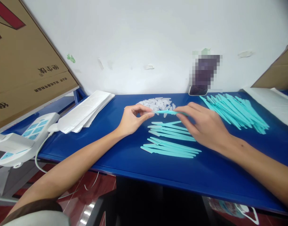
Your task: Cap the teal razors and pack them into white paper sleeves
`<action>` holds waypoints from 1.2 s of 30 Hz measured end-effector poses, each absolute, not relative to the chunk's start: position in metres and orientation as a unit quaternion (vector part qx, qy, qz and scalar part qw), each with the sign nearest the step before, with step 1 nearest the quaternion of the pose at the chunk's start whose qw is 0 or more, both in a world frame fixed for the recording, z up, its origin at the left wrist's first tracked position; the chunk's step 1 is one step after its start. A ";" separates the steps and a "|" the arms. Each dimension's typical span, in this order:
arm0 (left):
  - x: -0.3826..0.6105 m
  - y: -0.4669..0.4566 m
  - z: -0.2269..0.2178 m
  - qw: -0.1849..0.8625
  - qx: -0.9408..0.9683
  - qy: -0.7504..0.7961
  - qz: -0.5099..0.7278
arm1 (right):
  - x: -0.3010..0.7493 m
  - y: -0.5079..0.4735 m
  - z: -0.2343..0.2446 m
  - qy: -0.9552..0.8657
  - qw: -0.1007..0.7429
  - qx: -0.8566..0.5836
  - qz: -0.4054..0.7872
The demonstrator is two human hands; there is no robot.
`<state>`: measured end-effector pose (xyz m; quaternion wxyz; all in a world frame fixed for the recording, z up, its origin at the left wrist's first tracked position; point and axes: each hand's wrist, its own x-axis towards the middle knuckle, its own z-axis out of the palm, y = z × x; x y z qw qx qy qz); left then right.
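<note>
Between my two hands, a turquoise eyebrow razor (166,111) is held level above the blue table. My left hand (136,117) pinches its blade end, where a pale cap seems to sit, partly hidden by the fingers. The fingers of my right hand (200,124) are closed on the handle end. Just behind lies a heap of small translucent white caps (159,103). Below my hands, several turquoise razors (172,149) lie in two loose rows, heads to the left. A larger pile of turquoise razors (235,110) is to the right of my right hand.
White plastic bags (87,110) lie at the left beside a white power strip (31,138) with a cable. A phone (205,75), blurred out, leans on the wall. Cardboard boxes (24,62) stand left and right. White sheeting (275,100) covers the right back corner.
</note>
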<state>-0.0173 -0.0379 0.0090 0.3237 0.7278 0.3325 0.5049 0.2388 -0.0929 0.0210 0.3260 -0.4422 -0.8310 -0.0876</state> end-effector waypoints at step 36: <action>-0.059 0.001 0.008 0.139 0.858 0.414 0.271 | 0.245 -0.105 0.037 -0.883 0.049 -0.429 0.183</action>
